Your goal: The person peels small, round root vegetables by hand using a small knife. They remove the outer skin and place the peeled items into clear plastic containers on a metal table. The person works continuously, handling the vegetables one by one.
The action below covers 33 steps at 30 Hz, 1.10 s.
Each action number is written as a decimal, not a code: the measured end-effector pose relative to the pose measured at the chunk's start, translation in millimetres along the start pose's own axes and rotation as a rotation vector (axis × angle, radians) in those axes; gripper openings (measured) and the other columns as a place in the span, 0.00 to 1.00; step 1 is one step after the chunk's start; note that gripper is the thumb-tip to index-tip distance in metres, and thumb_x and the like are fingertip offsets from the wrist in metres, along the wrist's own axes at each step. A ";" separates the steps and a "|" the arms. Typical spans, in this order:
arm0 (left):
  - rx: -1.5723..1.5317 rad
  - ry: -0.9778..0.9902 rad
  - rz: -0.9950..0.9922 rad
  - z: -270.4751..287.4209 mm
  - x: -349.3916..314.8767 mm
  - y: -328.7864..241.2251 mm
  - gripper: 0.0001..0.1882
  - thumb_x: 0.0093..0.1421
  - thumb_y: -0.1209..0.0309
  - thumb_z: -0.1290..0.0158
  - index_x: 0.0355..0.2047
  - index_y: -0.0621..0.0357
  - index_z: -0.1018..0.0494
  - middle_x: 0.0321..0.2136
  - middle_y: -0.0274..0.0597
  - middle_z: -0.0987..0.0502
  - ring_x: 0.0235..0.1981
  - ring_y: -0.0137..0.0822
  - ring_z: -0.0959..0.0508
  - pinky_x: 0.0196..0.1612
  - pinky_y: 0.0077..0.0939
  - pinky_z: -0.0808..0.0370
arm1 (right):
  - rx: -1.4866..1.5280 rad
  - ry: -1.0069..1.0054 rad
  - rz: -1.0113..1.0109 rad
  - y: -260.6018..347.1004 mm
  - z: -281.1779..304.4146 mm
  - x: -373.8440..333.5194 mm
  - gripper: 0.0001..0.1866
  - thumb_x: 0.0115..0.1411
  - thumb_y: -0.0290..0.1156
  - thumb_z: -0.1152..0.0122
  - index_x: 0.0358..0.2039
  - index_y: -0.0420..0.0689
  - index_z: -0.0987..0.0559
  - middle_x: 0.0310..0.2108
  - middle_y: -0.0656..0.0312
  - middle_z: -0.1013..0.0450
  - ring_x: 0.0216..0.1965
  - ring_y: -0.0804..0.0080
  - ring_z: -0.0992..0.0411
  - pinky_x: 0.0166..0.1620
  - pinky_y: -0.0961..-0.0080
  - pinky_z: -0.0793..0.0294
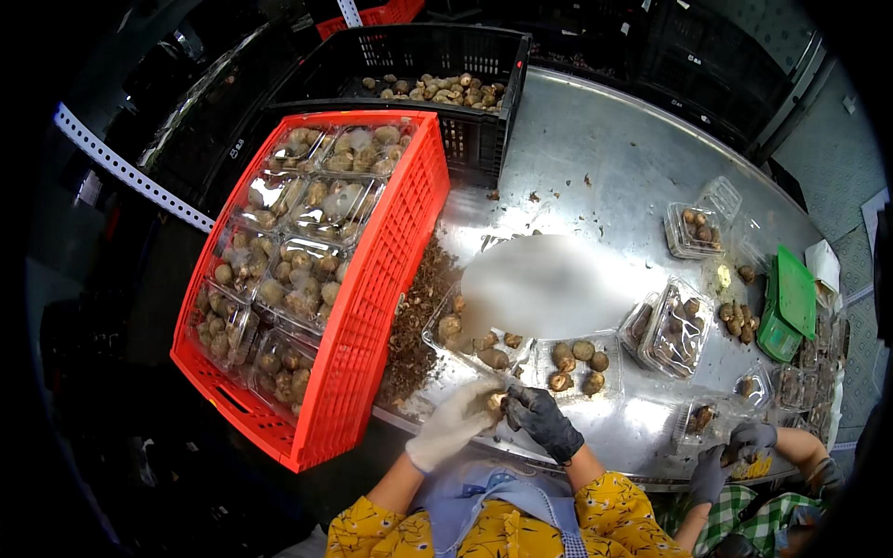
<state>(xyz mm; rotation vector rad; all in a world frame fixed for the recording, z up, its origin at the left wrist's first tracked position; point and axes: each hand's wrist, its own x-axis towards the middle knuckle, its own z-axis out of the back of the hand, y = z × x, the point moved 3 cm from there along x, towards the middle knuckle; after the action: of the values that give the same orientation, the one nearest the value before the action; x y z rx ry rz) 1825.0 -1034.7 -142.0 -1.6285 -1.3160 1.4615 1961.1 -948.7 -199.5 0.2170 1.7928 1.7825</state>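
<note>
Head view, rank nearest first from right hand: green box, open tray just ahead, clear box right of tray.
1. Open tray: just ahead of the right hand, slightly right.
2. Clear box: further right.
3. Green box: furthest right, past the clear box.

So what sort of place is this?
Probably a produce packing area: a red crate of filled clear boxes, a black crate of loose tuber-like produce, and a metal table.
</note>
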 end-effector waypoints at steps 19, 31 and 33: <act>-0.277 0.089 0.106 0.1 -12.5 5.9 0.24 0.56 0.74 0.48 0.54 0.68 0.36 0.40 0.43 0.27 0.36 0.29 0.25 0.35 0.19 0.25 | -0.102 -0.086 0.353 -1.1 -3.3 -18.5 0.08 0.60 0.26 0.50 0.37 0.36 0.25 0.26 0.64 0.29 0.26 0.77 0.31 0.29 0.80 0.30; 0.097 0.030 -0.198 -1.6 -7.2 3.6 0.23 0.53 0.85 0.54 0.52 0.68 0.34 0.49 0.44 0.36 0.46 0.31 0.29 0.45 0.20 0.28 | 0.819 0.023 -0.122 0.9 -9.1 -13.2 0.10 0.62 0.33 0.48 0.39 0.40 0.27 0.25 0.67 0.30 0.21 0.84 0.34 0.26 0.85 0.31; 0.050 0.001 -0.169 -2.4 -4.4 6.0 0.23 0.55 0.83 0.52 0.53 0.66 0.36 0.49 0.44 0.38 0.46 0.32 0.30 0.46 0.20 0.27 | 0.812 -0.086 -0.114 -6.9 -12.4 -13.1 0.10 0.62 0.32 0.48 0.39 0.40 0.27 0.30 0.66 0.30 0.27 0.83 0.32 0.30 0.85 0.29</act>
<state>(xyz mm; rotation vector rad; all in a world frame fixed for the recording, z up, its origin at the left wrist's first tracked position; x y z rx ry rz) 1829.4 -1040.4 -145.1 -1.4485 -1.3703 1.3804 1967.4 -966.6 -203.2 0.4836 2.3154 0.8691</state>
